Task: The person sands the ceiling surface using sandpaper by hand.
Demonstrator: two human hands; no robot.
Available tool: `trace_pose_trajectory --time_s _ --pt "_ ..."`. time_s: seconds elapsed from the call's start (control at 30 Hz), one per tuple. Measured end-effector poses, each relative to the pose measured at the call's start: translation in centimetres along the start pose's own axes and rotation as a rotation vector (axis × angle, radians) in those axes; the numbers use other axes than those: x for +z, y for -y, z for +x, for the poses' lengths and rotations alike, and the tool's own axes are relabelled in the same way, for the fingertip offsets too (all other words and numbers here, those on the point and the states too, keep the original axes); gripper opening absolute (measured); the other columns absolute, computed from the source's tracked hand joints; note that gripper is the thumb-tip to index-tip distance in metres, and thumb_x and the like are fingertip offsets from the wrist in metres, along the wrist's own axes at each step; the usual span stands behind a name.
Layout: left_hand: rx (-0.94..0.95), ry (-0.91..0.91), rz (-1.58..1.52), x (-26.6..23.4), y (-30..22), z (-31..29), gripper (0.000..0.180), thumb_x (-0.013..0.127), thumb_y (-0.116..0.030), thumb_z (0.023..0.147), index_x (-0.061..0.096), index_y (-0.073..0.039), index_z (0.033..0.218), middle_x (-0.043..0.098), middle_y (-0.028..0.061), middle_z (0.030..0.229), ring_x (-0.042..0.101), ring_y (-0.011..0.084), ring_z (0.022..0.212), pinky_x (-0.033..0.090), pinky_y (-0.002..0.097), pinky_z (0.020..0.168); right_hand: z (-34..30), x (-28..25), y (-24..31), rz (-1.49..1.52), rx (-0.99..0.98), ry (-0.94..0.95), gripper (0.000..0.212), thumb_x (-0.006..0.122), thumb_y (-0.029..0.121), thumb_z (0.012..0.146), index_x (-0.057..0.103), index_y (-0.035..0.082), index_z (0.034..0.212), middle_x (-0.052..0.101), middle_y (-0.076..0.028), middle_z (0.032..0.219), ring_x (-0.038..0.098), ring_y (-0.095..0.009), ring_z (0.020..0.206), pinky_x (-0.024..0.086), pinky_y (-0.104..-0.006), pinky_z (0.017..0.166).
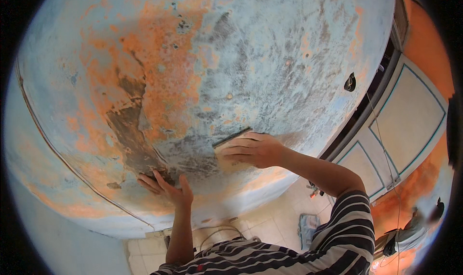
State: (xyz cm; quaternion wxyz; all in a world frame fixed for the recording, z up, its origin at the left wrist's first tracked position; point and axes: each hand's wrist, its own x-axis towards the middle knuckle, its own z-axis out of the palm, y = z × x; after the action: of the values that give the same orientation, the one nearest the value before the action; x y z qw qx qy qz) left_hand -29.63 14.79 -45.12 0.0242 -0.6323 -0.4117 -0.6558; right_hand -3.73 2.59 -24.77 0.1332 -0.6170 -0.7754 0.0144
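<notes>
A wall (270, 72) with worn light-blue and orange paint and dark scuffed streaks fills most of the view. My right hand (255, 150) presses a flat beige sheet with a dark edge, which looks like sandpaper (225, 146), against the wall, its fingers pointing left. My left hand (169, 190) is open, fingers spread, touching the wall lower down and to the left. Beside its fingertips lies the bottom of a dark patch of bare plaster (128, 130), where the paint has come off.
A cable (58, 149) runs down the wall at left. An open hole with wires (350, 82) sits at right, near a pale panelled door (410, 116). A plastic bag (307, 229) lies on the tiled floor (267, 231). Another person (410, 231) stands at lower right.
</notes>
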Motion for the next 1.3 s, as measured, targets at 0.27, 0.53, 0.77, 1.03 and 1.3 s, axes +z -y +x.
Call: trace_pose_trajectory --time_s 0.27,0.53,0.77,1.03,1.3 --pt "0.027 0.023 0.003 -0.3 -0.5 -0.4 0.083 0.055 -0.055 0.102 0.022 -0.012 0.164 0.004 0.0293 0.170 0.002 0.0550 0.155 0.010 0.0743 0.115 0.0 -22.2 -3.1 -0.261 0.040 -1.281 0.042 0.051 0.025 0.106 0.059 -0.001 0.138 0.062 -0.022 0.138 0.056 -0.037 0.131 0.040 -0.0446 0.112" --pt "0.019 0.020 -0.019 0.6 -0.1 -1.8 0.081 0.054 -0.056 0.102 0.025 -0.013 0.164 0.003 0.0284 0.170 0.001 0.0540 0.155 0.010 0.0747 0.115 -1.6 2.9 -1.6 -0.178 -0.035 0.055 0.053 0.059 0.014 0.098 0.051 0.014 0.150 0.054 -0.013 0.150 0.046 -0.031 0.143 0.037 -0.0443 0.119" --pt "-0.042 0.043 -0.055 1.1 -3.5 -2.8 0.081 0.054 -0.056 0.102 0.026 -0.011 0.164 0.004 0.0273 0.170 0.002 0.0536 0.155 0.010 0.0732 0.117 -1.3 -22.5 -4.9 -0.243 0.026 -1.261 0.046 0.055 0.029 0.103 0.057 0.000 0.138 0.062 -0.022 0.136 0.054 -0.037 0.131 0.036 -0.0485 0.113" --pt "-0.056 0.153 -0.081 0.7 -7.5 -5.1 0.075 0.056 -0.045 0.103 0.028 -0.010 0.163 0.010 0.0244 0.171 0.003 0.0512 0.156 0.011 0.0692 0.120 -5.2 7.0 -6.4 -0.576 -0.090 -0.653 0.069 0.082 0.036 0.076 0.062 0.031 0.142 0.049 -0.005 0.152 0.039 -0.044 0.142 0.033 -0.0623 0.112" --pt "0.366 0.278 -0.161 6.4 -18.6 -7.4 0.052 0.064 -0.030 0.097 0.060 -0.008 0.143 0.049 0.0185 0.155 0.027 0.0521 0.149 0.020 0.0652 0.118 -10.1 6.1 -9.9 -0.366 -0.286 -0.481 0.067 0.074 0.052 0.085 0.061 0.020 0.142 0.051 0.001 0.154 0.046 -0.025 0.140 0.037 -0.0464 0.113"
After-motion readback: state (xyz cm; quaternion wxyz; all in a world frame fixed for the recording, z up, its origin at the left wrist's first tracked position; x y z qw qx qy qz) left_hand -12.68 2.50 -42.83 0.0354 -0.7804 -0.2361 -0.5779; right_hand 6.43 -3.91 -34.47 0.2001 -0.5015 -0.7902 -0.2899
